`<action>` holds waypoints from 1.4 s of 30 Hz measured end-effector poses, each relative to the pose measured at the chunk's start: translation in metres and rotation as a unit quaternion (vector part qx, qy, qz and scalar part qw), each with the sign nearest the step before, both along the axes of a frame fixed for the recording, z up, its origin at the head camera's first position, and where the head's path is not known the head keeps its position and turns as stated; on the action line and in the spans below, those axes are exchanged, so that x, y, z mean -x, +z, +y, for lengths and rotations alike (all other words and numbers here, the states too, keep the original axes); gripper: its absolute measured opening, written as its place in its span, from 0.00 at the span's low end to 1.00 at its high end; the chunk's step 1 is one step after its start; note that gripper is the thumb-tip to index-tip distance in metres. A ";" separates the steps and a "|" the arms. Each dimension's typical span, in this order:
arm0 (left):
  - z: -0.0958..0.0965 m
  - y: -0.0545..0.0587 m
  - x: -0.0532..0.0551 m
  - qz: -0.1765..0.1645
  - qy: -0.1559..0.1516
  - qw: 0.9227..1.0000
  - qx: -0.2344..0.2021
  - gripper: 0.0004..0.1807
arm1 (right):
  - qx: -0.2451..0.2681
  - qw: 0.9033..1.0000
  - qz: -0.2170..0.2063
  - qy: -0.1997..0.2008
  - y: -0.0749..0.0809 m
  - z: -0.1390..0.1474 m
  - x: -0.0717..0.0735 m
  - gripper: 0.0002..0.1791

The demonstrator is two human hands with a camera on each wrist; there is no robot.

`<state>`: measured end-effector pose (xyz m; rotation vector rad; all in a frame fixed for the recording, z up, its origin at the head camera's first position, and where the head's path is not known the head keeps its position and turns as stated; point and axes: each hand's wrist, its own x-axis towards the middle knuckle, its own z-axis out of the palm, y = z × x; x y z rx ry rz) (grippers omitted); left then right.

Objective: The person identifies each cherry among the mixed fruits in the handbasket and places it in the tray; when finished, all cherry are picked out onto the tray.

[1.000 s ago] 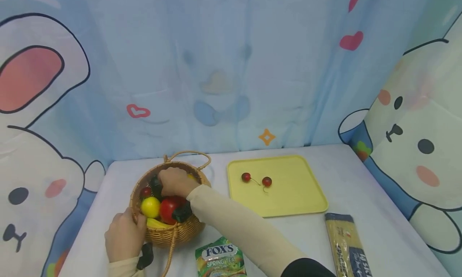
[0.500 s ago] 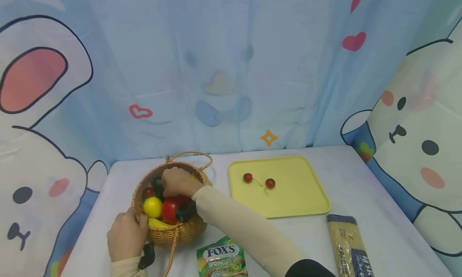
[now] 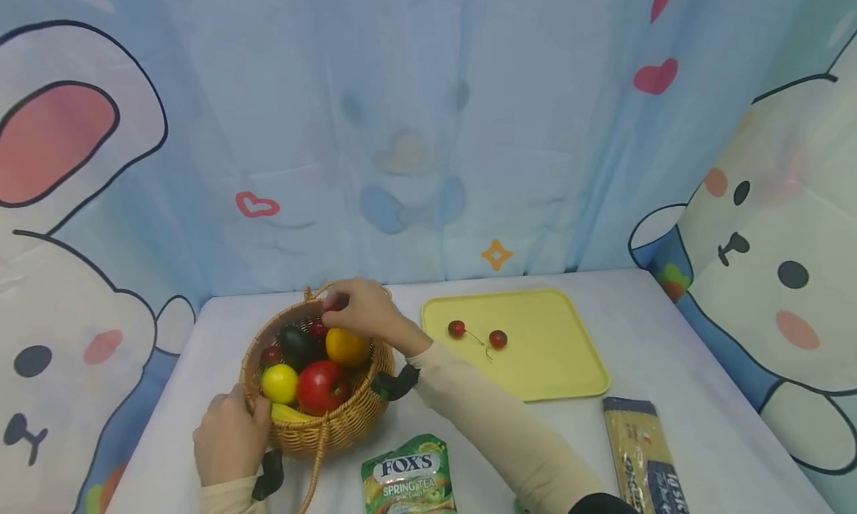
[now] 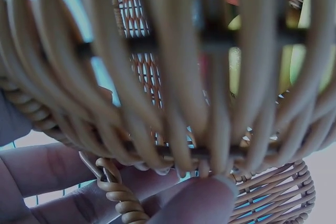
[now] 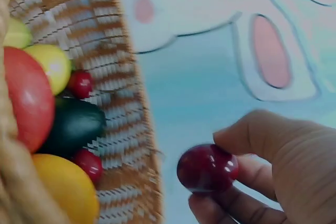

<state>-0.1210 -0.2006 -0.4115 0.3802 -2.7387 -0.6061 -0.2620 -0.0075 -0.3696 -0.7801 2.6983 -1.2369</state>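
In the head view my right hand (image 3: 361, 306) is over the far rim of the wicker basket (image 3: 355, 425). Its thumb and fingers pinch a dark red cherry (image 5: 207, 169), plainly seen in the right wrist view. My left hand (image 3: 230, 436) grips the basket's near left rim; in the left wrist view its fingers (image 4: 194, 203) curl against the weave. Inside the basket lie a red apple (image 3: 323, 387), an orange (image 3: 347, 348), a dark green avocado (image 3: 298, 347), a yellow lemon (image 3: 279, 383), a banana (image 3: 289, 413) and more cherries (image 3: 271, 355).
A yellow tray (image 3: 549, 350) with two stemmed cherries (image 3: 498, 340) lies right of the basket. A green candy bag (image 3: 410, 477) is at the front, and a spaghetti pack (image 3: 643, 454) at the right. One rope handle (image 3: 316, 469) hangs down the basket's front.
My right hand has come up from inside the basket toward its far right rim, now with a cherry, uncovering the avocado and orange. The left hand stays on the rim.
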 end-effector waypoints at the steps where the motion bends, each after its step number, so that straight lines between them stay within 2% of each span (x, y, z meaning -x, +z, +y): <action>1: 0.000 0.000 0.000 0.003 0.000 1.000 0.002 0.11 | 0.019 1.000 -0.001 -0.008 0.002 0.007 -0.001 0.07; 4: -0.001 0.002 0.000 0.007 0.000 1.000 0.004 0.10 | 0.066 0.997 0.001 -0.035 0.008 0.027 -0.004 0.08; 9: -0.002 0.002 0.002 -0.004 -0.002 1.000 0.003 0.11 | 0.098 0.993 0.030 -0.067 0.008 0.060 -0.008 0.08; 14: -0.003 0.002 0.002 -0.014 -0.003 1.000 0.003 0.11 | 0.105 0.988 0.059 -0.101 -0.003 0.095 -0.008 0.07; 20: -0.003 0.002 0.002 -0.020 -0.007 1.000 0.001 0.12 | 0.106 0.980 0.072 -0.149 -0.021 0.144 -0.007 0.08; 29: -0.001 0.004 0.001 -0.040 0.005 0.999 0.006 0.12 | 0.070 0.972 0.031 -0.221 -0.061 0.208 -0.012 0.12; 35: -0.001 0.002 0.002 -0.044 -0.006 0.999 0.001 0.12 | 0.044 0.965 0.010 -0.260 -0.089 0.245 -0.015 0.14; 42: -0.002 0.001 0.001 -0.056 0.001 0.998 0.000 0.12 | 0.015 0.953 -0.043 -0.299 -0.113 0.269 -0.016 0.13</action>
